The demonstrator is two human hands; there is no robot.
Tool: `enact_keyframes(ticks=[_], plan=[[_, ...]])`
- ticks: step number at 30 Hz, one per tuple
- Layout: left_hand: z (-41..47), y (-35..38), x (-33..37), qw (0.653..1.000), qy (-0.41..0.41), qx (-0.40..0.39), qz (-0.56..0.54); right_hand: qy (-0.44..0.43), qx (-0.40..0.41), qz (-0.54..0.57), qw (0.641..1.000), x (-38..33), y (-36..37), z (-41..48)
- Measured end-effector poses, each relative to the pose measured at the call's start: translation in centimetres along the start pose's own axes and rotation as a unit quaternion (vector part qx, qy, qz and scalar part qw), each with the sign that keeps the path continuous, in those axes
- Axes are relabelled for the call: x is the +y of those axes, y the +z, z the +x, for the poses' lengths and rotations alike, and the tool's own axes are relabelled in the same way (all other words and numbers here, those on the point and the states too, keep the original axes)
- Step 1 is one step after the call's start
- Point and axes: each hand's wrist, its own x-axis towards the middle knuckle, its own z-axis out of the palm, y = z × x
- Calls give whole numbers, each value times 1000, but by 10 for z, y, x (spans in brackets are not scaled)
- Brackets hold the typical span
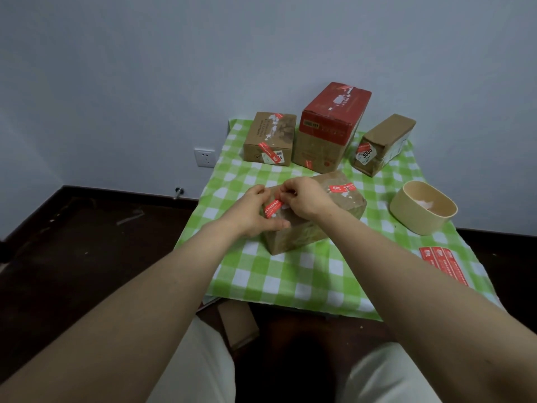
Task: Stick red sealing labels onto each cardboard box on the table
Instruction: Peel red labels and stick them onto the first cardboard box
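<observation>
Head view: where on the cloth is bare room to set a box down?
Widest bare cloth: the near strip between the nearest box, where left hand and right hand hold a red label, and the front edge, left of the label sheet. A smaller patch separates that box from the tub. The back row of boxes is crowded.

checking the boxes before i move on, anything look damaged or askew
The back-left box has torn white patches across its top, like peeled label residue. The red box looks askew on the brown box beneath it.
</observation>
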Motion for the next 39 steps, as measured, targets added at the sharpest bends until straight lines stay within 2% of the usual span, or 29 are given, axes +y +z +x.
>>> enact_keyframes(ticks=[11,16,21,25,28,33,37,39], plan=[[4,3,-6,1000,8,5,-23,14,-50,-26,998,-3,1,8],[6,4,-10,1000,2,6,-28,18,-19,44,999,2,-1,7],[6,4,-10,1000,9,7,-25,13,-26,-7,1000,-1,4,10],[7,5,-10,1000,7,6,-30,12,-48,2,999,-2,0,9],[8,4,-10,1000,10,7,-27,18,-30,39,999,1,0,9],[9,5,-12,1000,11,7,-23,14,-54,-18,998,-5,1,11],[10,5,-13,1000,9,8,-28,15,-55,15,998,-5,-11,11],[10,5,-13,999,7,9,-32,-6,-48,-11,999,-3,-16,10]])
